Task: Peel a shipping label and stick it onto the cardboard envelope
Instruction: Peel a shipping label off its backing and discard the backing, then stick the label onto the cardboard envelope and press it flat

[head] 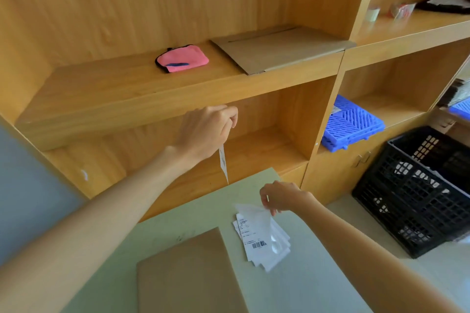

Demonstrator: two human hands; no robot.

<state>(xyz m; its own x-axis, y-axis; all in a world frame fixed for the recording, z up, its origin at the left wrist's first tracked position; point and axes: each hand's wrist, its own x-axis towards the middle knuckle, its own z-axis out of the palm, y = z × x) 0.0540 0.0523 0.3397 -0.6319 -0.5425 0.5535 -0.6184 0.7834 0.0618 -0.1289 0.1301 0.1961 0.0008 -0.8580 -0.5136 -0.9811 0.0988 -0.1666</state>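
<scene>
A wooden shelving unit (178,89) is filling most of the view, and a pale green table (203,211) is standing in front of it. A black plastic crate (417,193) is sitting on the floor to the right, and a blue slatted plastic panel (353,124) is lying in the lower right compartment. On the table, near the bottom edge of the view, the cardboard envelope (188,272) is lying flat with nothing on it. A second cardboard envelope (279,48) is resting on the upper shelf, with a pink pouch (181,58) lying just beside it to the left. To the right of the near envelope, a stack of label sheets (262,241) is lying fanned on the table, a barcode showing on the top one. The right hand (282,198) is pinching the upper corner of a glossy white sheet on that stack, fingers curled closed on it. The left hand (206,132) is raised above the table in front of the shelf edge, fingers closed, gripping the top of a peeled shipping label (223,162) that is hanging edge-on below it, apart from both envelopes.
</scene>
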